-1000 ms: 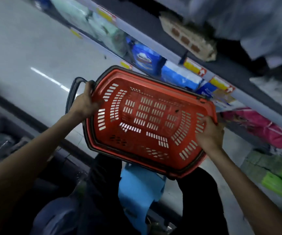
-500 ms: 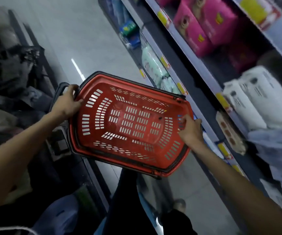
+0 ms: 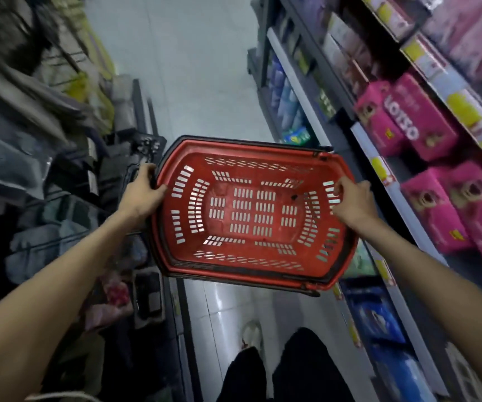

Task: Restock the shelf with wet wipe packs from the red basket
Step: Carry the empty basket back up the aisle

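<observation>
The red basket (image 3: 266,175) hangs in the middle of the frame, held out level over the pale aisle floor (image 3: 193,82), its open top facing up so the slotted bottom shows all the way across. The left hand (image 3: 142,195) grasps the left end, thumb hooked over the rim and fingers wrapped behind it. The right hand (image 3: 350,198) clutches the right end, fingers curled over the wall. A black handle (image 3: 234,137) lies folded along the far rim. Along the right edge runs the shelf (image 3: 367,146), with yellow price tags on its front strip. Pink packs (image 3: 408,123) marked LOTSO stand on it just beside the basket's right end. Blue packs (image 3: 379,314) sit lower right. Dark trouser legs (image 3: 298,369) show at bottom centre. Goods on the left are blurred.
</observation>
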The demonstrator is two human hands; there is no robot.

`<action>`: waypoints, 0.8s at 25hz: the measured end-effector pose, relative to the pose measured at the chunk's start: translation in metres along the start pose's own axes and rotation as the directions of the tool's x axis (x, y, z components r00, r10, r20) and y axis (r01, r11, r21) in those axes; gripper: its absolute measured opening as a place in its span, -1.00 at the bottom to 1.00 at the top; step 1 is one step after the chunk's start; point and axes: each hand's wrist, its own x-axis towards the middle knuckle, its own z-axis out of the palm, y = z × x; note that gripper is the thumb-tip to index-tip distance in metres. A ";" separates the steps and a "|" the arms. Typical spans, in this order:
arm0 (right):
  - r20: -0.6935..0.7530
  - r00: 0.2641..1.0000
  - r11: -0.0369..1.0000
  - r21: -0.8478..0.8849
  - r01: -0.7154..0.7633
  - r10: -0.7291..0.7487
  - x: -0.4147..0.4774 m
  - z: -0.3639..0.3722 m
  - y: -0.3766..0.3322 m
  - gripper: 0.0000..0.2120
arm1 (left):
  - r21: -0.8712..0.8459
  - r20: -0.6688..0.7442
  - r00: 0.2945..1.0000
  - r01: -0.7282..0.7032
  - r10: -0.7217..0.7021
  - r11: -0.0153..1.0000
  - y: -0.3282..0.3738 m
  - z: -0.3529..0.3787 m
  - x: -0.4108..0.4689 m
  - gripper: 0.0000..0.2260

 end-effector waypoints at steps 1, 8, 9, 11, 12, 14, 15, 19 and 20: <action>0.004 1.000 1.000 -0.008 0.027 -0.027 0.020 -0.007 -0.019 -0.72 | -0.006 -0.013 1.000 0.004 -0.004 1.000 0.002 -0.012 0.012 -0.49; 0.017 0.975 0.975 -0.031 0.220 -0.220 0.190 -0.035 -0.137 -0.77 | -0.081 -0.006 0.998 0.068 -0.069 0.994 0.017 -0.078 0.133 -0.43; 0.026 0.971 0.971 -0.023 0.238 -0.237 0.217 -0.039 -0.153 -0.75 | -0.128 0.017 0.996 0.091 -0.089 0.988 0.024 -0.087 0.153 -0.43; 0.062 0.957 0.959 -0.014 0.284 -0.283 0.274 -0.048 -0.188 -0.74 | -0.174 0.066 0.987 0.159 -0.149 0.972 0.043 -0.107 0.192 -0.36; 0.080 0.951 0.953 -0.028 0.302 -0.299 0.299 -0.051 -0.204 -0.74 | -0.190 0.070 0.984 0.173 -0.162 0.966 0.052 -0.114 0.210 -0.33; 0.082 0.942 0.944 -0.033 0.329 -0.326 0.349 -0.060 -0.237 -0.75 | -0.238 0.053 0.985 0.171 -0.163 0.956 0.067 -0.130 0.251 -0.31; 0.078 0.936 0.938 -0.021 0.345 -0.342 0.375 -0.063 -0.256 -0.76 | -0.261 0.041 0.984 0.179 -0.174 0.949 0.073 -0.138 0.273 -0.32; 0.093 0.914 0.916 -0.038 0.399 -0.394 0.460 -0.063 -0.319 -0.72 | -0.312 -0.008 0.983 0.170 -0.182 0.935 0.091 -0.166 0.351 -0.33; 0.090 0.914 0.915 -0.042 0.401 -0.396 0.484 -0.060 -0.335 -0.72 | -0.300 -0.020 0.983 0.166 -0.180 0.939 0.094 -0.175 0.377 -0.32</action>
